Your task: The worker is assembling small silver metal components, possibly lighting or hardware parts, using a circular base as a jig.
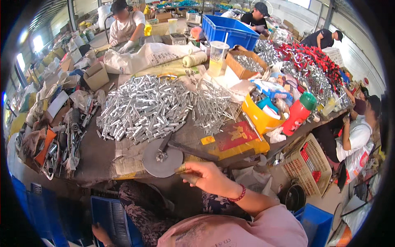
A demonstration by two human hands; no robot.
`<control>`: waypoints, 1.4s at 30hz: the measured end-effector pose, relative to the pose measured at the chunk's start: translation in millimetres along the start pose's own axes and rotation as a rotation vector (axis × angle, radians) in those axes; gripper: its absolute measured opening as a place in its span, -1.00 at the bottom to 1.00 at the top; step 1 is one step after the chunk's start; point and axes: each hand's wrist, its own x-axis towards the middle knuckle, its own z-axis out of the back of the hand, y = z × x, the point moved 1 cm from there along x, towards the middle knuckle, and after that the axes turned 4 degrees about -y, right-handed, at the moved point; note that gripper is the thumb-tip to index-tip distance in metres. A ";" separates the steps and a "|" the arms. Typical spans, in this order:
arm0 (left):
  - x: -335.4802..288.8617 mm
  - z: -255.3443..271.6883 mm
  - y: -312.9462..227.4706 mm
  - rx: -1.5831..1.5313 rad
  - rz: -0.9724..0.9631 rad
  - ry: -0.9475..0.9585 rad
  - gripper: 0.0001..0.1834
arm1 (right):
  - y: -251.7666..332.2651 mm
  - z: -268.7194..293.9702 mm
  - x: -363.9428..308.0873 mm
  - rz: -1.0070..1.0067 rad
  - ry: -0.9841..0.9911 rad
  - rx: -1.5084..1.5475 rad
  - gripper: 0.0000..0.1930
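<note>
At the table's near edge, my right hand (pixel 207 178) reaches in from the right, a red beaded bracelet on its wrist. Its thumb and forefinger wear tan coverings and are apart, with nothing visible between them. The fingertips are next to the rim of a flat grey disc (pixel 164 166) with a metal hub and a dark bar across it. Beyond the disc lies a large heap of short silver metal tubes (pixel 144 108). Thin metal rods (pixel 214 105) form a second pile to its right. Low on the left, my left hand (pixel 101 234) is beside a blue crate (pixel 111 214), its fingers mostly hidden.
Tools (pixel 74 136) and bags crowd the table's left. On the right stand a yellow container (pixel 261 115), a red bottle with green cap (pixel 299 115) and a plastic cup (pixel 217 57). A beige basket (pixel 310 164) sits below the table. Several people work around it.
</note>
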 end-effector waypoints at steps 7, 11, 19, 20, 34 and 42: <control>81.6 132.1 -192.1 -0.707 0.020 -0.121 -0.68 | 6.5 87.3 22.6 0.304 -0.548 -0.750 -0.82; 89.0 193.6 -283.5 -0.883 -0.206 -0.166 -0.77 | -7.2 116.6 51.5 0.354 -0.512 -0.952 -0.82; 72.4 260.2 -453.0 -1.104 -0.628 0.022 -0.83 | -14.4 136.4 81.0 0.498 -0.228 -1.244 -0.93; 72.6 262.5 -461.8 -1.044 -0.643 0.054 -0.82 | -11.9 135.9 83.0 0.516 -0.217 -1.228 -0.93; 72.4 235.2 -536.3 -0.822 -0.799 0.146 -0.75 | 28.8 77.0 61.9 0.598 -0.301 -0.855 -0.77; 59.9 313.9 -508.1 -0.854 -0.867 0.220 -0.70 | 38.6 16.2 41.3 0.523 -0.133 -0.769 -0.83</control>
